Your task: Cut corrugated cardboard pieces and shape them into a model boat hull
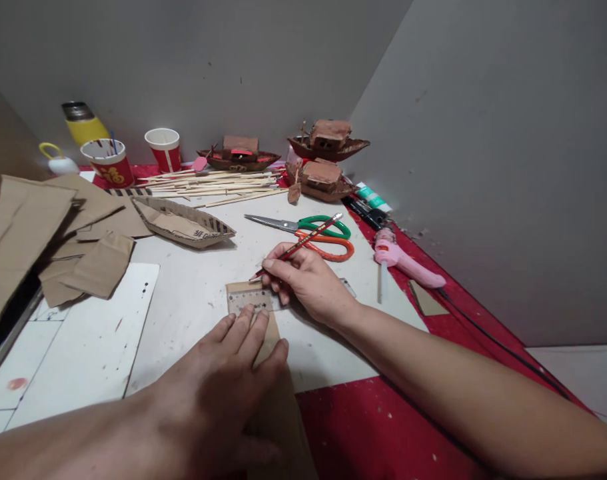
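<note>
My right hand (308,280) grips a dark red pencil (303,244), its tip down at the far edge of a clear ruler (238,301). The ruler lies across a strip of brown cardboard (278,400) that runs toward me. Flat on the ruler and strip, my left hand (233,360) presses with its fingers stretched out. Just beyond my right hand rest scissors (313,233) with one green and one orange handle. Further left sits a bare cardboard boat hull (183,223).
Cardboard pieces (93,267) pile up at left. Wooden sticks (218,187), two paper cups (163,150) and brown model boats (328,180) stand along the back. A pink glue gun (408,263) with a black cord (503,347) lies at right beside the grey wall (508,167).
</note>
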Tool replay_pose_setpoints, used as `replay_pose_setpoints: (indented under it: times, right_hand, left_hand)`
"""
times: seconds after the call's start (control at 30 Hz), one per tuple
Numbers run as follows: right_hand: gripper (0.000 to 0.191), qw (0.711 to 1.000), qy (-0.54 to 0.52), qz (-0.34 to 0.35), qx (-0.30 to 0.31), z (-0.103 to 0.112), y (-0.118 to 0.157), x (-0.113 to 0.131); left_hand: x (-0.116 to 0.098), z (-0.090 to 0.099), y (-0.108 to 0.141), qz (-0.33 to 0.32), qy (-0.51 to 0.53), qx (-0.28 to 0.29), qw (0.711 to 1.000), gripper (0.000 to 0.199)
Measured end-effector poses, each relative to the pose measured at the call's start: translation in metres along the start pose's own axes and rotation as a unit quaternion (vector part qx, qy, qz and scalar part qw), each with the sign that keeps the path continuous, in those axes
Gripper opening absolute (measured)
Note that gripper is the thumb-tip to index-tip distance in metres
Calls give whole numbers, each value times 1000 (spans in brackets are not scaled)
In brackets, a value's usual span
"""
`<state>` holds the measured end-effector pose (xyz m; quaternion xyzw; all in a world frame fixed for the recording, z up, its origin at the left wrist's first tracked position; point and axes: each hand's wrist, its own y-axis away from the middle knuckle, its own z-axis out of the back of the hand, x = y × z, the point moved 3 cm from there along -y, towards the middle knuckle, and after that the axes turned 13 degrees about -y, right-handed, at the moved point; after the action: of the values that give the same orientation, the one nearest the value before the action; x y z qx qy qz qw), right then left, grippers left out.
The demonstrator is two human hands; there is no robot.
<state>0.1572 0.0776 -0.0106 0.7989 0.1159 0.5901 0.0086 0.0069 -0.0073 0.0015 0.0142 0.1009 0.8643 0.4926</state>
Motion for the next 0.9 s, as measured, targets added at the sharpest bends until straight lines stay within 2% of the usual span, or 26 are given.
replay_pose_setpoints:
  times: [0.57,0.9]
  right_hand:
    - [10,999,33,11,-4,1,2,-1]
    - [14,999,31,14,7,0,2,0]
  left_hand:
    - [1,-1,1,-5,6,-6,1000,91]
    - [0,-5,3,-4,6,-20,1000,91]
